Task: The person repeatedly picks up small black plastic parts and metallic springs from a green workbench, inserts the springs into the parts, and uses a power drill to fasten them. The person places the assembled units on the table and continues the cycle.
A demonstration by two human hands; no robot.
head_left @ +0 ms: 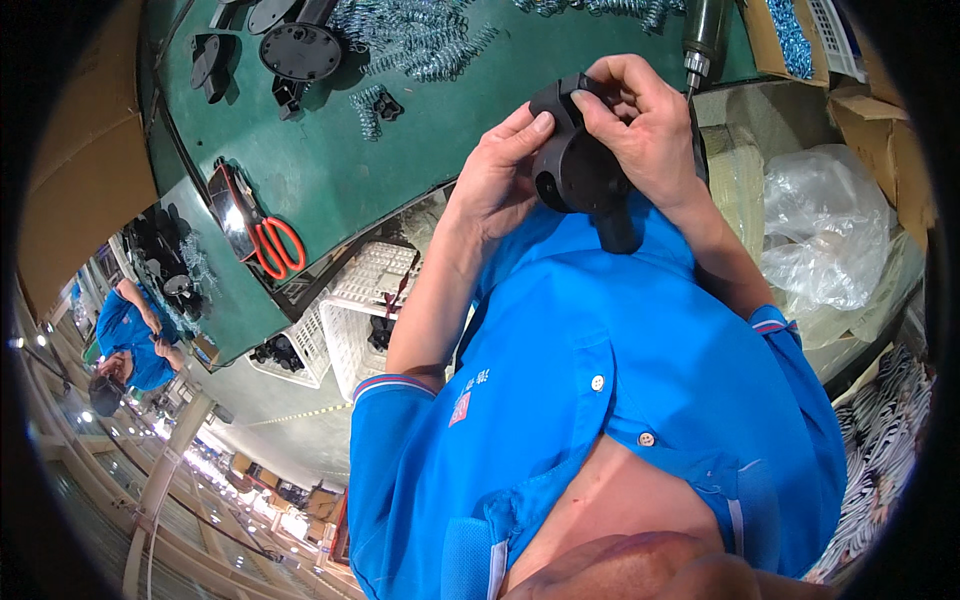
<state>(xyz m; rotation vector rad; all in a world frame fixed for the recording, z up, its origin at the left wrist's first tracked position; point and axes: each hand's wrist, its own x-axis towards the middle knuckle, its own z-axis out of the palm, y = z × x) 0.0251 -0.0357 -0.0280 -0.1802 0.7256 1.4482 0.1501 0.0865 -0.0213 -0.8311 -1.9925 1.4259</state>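
A black plastic housing with a rounded body and a short tubular stem is held in front of my chest, near the table's edge. My left hand grips its left side, with the thumb laid along the top. On the other side my right hand is closed round the upper right part, its thumb pressing near the top edge. The right fingertips are partly hidden, and I cannot tell whether they also hold something small. Just right of that hand a power screwdriver points its bit downward.
The green table bears piled metal springs, black round parts and red-handled scissors. White baskets stand below its edge. A box of blue springs and a clear plastic bag lie right. A co-worker sits far left.
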